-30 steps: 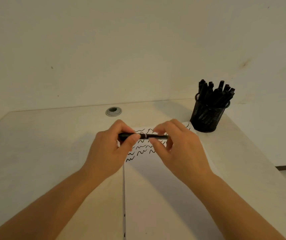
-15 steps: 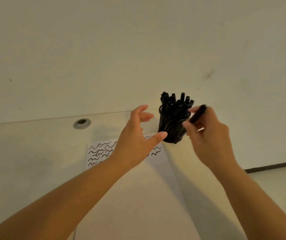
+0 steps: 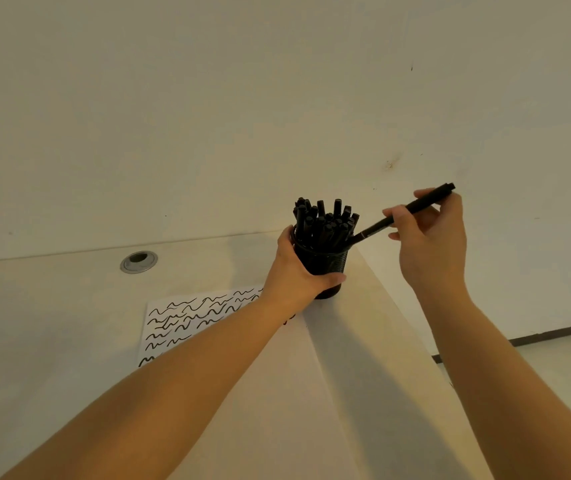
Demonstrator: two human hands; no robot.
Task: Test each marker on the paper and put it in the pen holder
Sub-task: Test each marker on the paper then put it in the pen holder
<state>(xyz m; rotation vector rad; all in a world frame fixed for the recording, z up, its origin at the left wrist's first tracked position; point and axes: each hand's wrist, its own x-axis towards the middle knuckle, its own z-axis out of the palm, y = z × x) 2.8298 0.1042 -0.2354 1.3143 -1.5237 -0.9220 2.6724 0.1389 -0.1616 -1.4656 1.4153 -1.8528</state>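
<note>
Marker (image 3: 412,206) pinched in right hand (image 3: 431,237), slanted, lower end just at rim of pen holder (image 3: 322,268), probably for insertion. Holder wrapped by left hand (image 3: 294,268), apparently steadied against tipping. Packed with markers (image 3: 325,221); little free room beside fingertips. Scribbled paper (image 3: 187,320) nearer, below left wrist.

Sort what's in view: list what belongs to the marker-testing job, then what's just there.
Job: black marker in right hand; mesh pen holder gripped by left hand; scribbled paper.

Just there: desk grommet; wall.
</note>
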